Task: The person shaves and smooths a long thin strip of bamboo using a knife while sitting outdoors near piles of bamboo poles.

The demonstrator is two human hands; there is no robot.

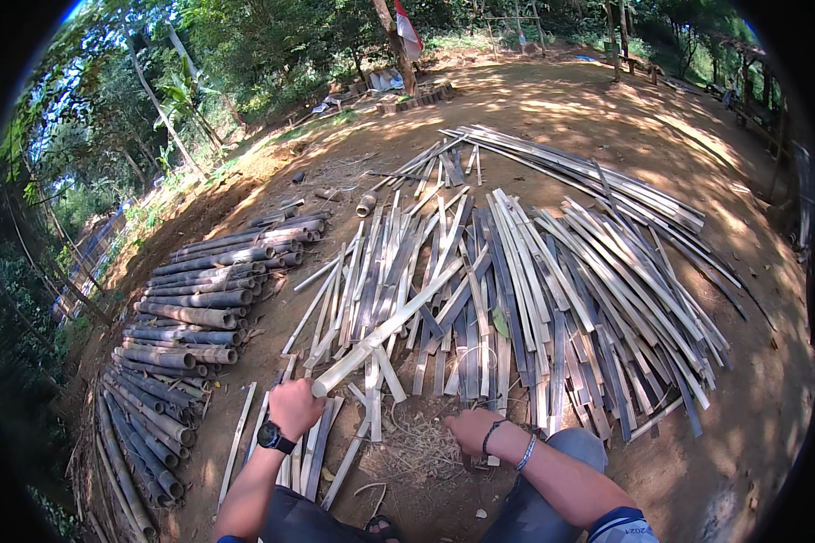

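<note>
My left hand (296,407), with a black watch on its wrist, is closed at the near end of a long pale split bamboo strip (385,330). The strip slants up and away to the right, across the heap of strips. My right hand (474,430), wearing a dark band and a light bracelet, is closed low in front of my right knee. What its fingers hold, if anything, is hidden. Beneath and between both hands lie thin bamboo shavings (423,443) on the dirt. Several flat bamboo strips (312,452) lie right beside my left forearm.
A wide heap of split bamboo strips (552,308) fans out ahead, with longer strips (589,172) behind it. Whole bamboo poles (195,299) are stacked at the left. A short bamboo piece (366,204) sits beyond. Trees and a red-and-white flag (407,32) stand farther back.
</note>
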